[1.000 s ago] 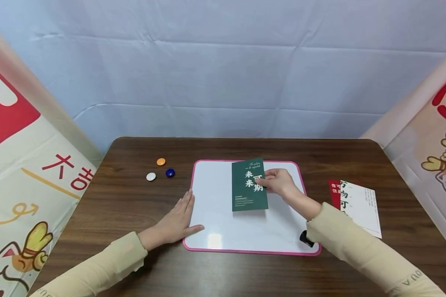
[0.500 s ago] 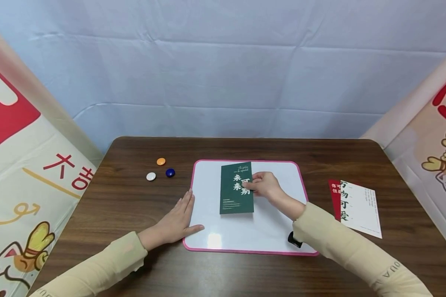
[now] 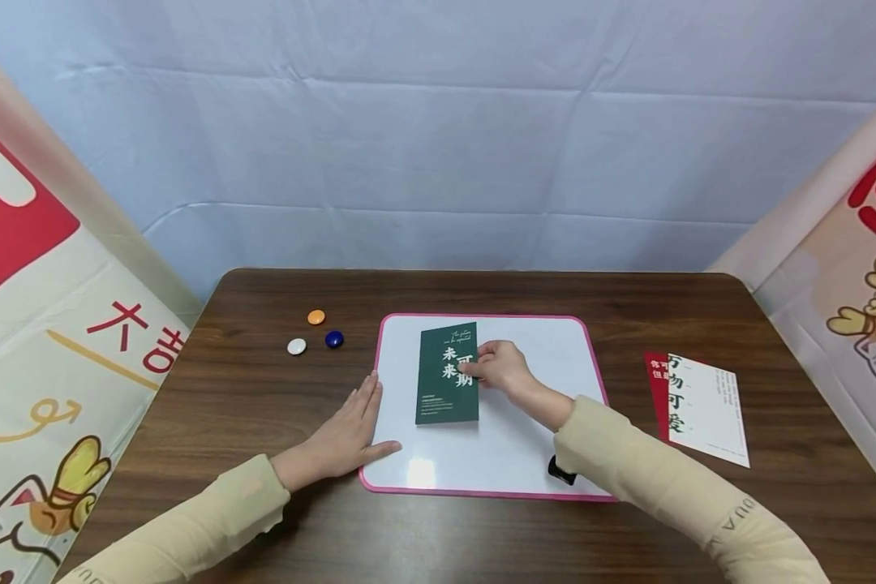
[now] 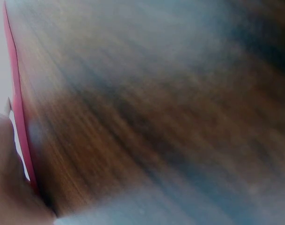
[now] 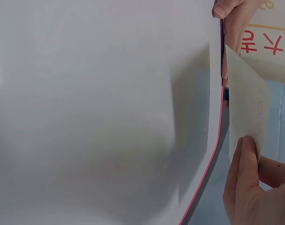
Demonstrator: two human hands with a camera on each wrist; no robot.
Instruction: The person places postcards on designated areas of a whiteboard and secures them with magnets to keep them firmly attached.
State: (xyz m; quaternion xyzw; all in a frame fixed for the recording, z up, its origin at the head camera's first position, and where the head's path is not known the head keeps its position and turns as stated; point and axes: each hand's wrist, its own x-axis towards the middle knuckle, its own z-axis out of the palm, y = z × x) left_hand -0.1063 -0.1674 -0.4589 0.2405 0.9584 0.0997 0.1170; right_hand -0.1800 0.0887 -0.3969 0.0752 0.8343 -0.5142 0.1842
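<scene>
Head view: right hand (image 3: 502,369) pinches green card (image 3: 447,374) at frame centre, over pink-rimmed whiteboard (image 3: 482,493); left hand (image 3: 346,438) flat, fingers straight, steadying board's left edge. Lay card flat and square.
Left wrist: blurred table (image 4: 156,108).
Right wrist: thumb (image 5: 239,173) on card back (image 5: 247,103).

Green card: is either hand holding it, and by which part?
The right hand pinches the green card by its right edge, over the whiteboard. The left hand lies flat at the board's left rim, holding nothing.
</scene>
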